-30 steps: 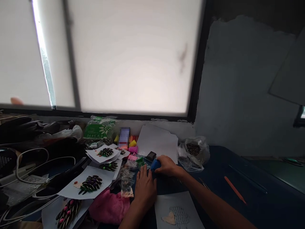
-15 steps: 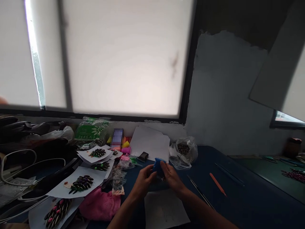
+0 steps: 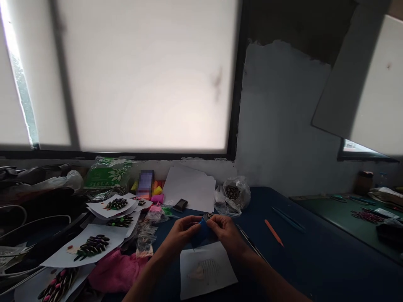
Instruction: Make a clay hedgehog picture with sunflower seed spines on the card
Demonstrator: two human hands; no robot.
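Above the dark blue tabletop, my left hand and my right hand are both closed with fingertips pinched. Between them they grip a small blue packet, partly covered by fingers and in shadow. A greyish piece at its top edge is too small to make out. Just below the hands lies a white sheet with a faint drawing: an orange-tinted patch and rows of short strokes. Beside my right forearm rests a thin metal tool, partly hidden by the arm.
Left are paper sheets with sunflower seed pictures, a pink cloth and a green seed bag. Behind stand white paper and a plastic bag of seeds. An orange pen-like tool and blue tweezers lie right.
The view has swung to the right. My hands have lowered and turned the blue packet, now pinching it at its upper edge. The drawing on the sheet below has come into sight.
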